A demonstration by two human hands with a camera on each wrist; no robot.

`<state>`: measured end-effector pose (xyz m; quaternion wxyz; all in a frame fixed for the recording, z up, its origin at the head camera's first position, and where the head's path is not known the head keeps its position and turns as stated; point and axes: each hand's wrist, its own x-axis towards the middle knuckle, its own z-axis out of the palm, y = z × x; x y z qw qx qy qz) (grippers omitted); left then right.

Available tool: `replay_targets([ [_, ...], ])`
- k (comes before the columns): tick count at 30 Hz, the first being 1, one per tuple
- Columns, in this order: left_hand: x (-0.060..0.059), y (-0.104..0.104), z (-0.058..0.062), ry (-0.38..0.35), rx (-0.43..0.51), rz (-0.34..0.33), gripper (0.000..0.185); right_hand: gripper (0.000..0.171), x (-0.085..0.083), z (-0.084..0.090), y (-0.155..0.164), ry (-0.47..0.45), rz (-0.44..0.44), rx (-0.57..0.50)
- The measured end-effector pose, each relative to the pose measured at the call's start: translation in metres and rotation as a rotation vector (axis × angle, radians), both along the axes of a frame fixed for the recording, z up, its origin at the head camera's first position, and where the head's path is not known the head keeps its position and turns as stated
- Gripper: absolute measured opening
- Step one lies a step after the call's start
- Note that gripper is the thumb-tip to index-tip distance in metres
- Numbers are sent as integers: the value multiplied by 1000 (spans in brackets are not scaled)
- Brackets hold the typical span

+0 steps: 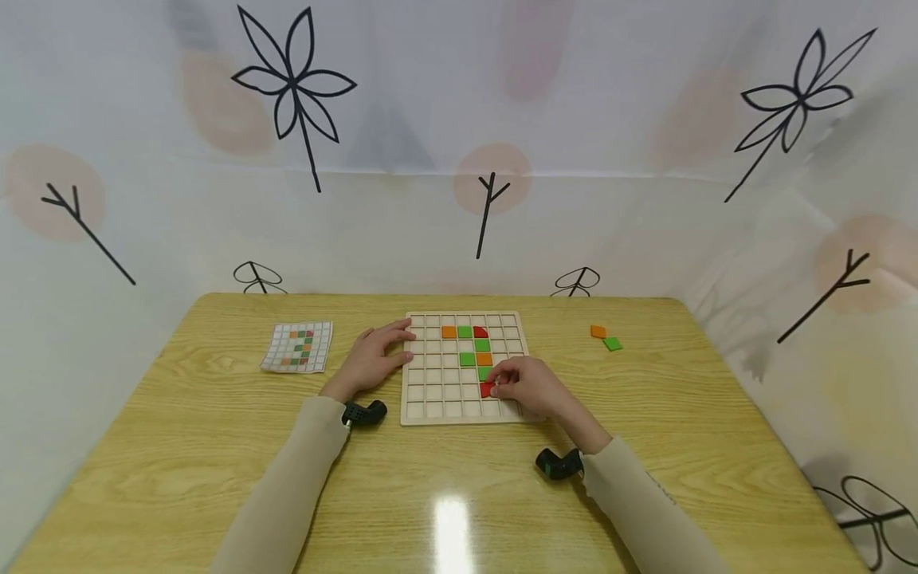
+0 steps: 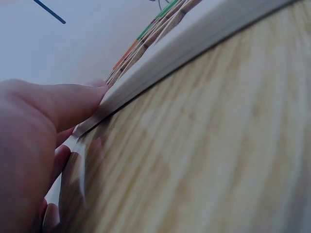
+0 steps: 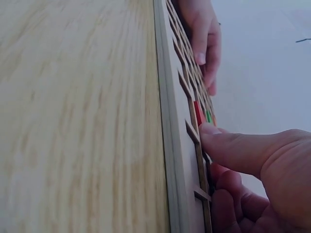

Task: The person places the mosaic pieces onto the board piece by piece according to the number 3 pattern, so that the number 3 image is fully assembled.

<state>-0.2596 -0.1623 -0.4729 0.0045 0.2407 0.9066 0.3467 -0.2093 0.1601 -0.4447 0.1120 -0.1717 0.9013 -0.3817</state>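
A wooden grid board (image 1: 433, 410) lies flat with orange, green and red tiles in some of its squares. My left hand (image 1: 369, 360) rests at the board's left edge, fingers fairly straight; in the left wrist view the thumb (image 2: 80, 102) touches the rim. My right hand (image 1: 532, 384) is over the board's lower right part, thumb and forefinger pinching a red tile (image 1: 487, 390) at its square below a green tile (image 1: 484, 373). In the right wrist view the red tile (image 3: 198, 112) shows by the thumb tip, the other fingers curled beneath.
A paper card (image 1: 271, 360) with a printed coloured grid lies left of the left hand. To the right of the board are a loose orange tile (image 1: 598, 332) and a green tile (image 1: 613, 344). A patterned cloth (image 1: 402, 231) hangs behind the wooden table (image 1: 387, 494).
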Motion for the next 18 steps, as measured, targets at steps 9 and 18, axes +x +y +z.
replay_targets([
  [9, 0, -1, -1, 6, 9, -7, 37, 10, -3, 2, 9, -10, 22, -64],
  [18, 1, 0, -1, -3, 7, -5, 38, 19, -4, 2, 28, -5, -16, -143],
])
